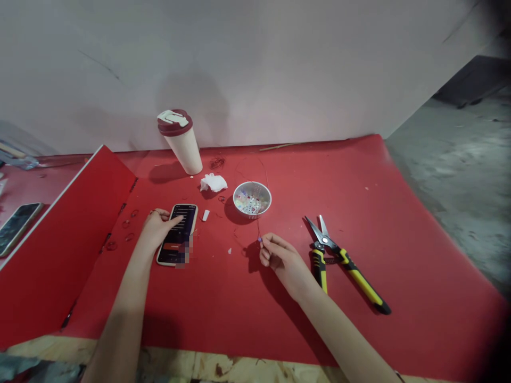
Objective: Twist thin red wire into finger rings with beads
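right hand (279, 259): thumb and fingertips pinched together on a small bluish bead (260, 240), held at the end of a thin dark thread (258, 227); the thread runs up toward the near side of a white perforated bowl (252, 215). the bead is just in front of that bowl, in which lie many small pale, mixed-colour beads (242, 200).

left hand (156, 226): at the upper left edge of a phone (174, 237), thumb laid across the lit, dark screen. the other fingers are partly hidden beyond the edge; cannot tell whether they clasp it. the phone lies face up on the red table covering (359, 181); part of its lower right is pixelated.

between phone and bowl: a small white piece (205, 215). behind it, a crumpled tissue (213, 183), then a tangle of dark red wire (217, 163). a pale cup (186, 151) with dark red lid stands by the wall (279, 69).

right of the right hand: shears (325, 242), black-and-yellow handles, blades parted, tips toward the wall.

left side: several thin loops (111, 246) near a tilted red panel (67, 239); a second phone (18, 226) lies beyond the panel.
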The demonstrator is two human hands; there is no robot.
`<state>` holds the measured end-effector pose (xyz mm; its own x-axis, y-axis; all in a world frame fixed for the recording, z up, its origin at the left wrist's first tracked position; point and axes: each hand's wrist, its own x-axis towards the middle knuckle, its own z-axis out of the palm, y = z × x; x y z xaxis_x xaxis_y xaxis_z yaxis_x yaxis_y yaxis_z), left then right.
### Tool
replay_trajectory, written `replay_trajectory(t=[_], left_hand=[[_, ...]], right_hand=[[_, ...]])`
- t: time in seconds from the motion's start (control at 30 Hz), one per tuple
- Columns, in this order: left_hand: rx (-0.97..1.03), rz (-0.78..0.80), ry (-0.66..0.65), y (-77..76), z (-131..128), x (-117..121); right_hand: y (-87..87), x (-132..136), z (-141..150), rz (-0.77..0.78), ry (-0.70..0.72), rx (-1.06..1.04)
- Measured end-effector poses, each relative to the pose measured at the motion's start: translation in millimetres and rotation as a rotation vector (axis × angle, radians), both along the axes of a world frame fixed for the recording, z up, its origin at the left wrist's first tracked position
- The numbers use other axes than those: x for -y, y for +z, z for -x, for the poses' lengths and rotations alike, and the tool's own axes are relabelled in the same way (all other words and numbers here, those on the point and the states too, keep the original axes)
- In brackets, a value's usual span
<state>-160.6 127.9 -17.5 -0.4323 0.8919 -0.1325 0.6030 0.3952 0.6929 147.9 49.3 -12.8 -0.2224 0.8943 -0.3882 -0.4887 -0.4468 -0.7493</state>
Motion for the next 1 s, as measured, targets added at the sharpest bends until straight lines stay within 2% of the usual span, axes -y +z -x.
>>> replay_trajectory(t=[0.3,0.5,0.77,1.0], left_hand=[[0.019,0.032,0.000,11.4,-7,2],[0.191,0.028,-0.081,11.7,-1,9],[0.071,0.008,-0.021,0.7,2,0],[0.001,0.014,0.021,5.2,-2,0]], right_hand=[[-0.3,0,0,0.009,-0.009,0.004],[-0.4,0,0,0.003,-0.011,-0.011],[0.1,0,0,0.008,-0.010,-0.010],[-0.6,1,-1,0.007,0.000,-0.010]])
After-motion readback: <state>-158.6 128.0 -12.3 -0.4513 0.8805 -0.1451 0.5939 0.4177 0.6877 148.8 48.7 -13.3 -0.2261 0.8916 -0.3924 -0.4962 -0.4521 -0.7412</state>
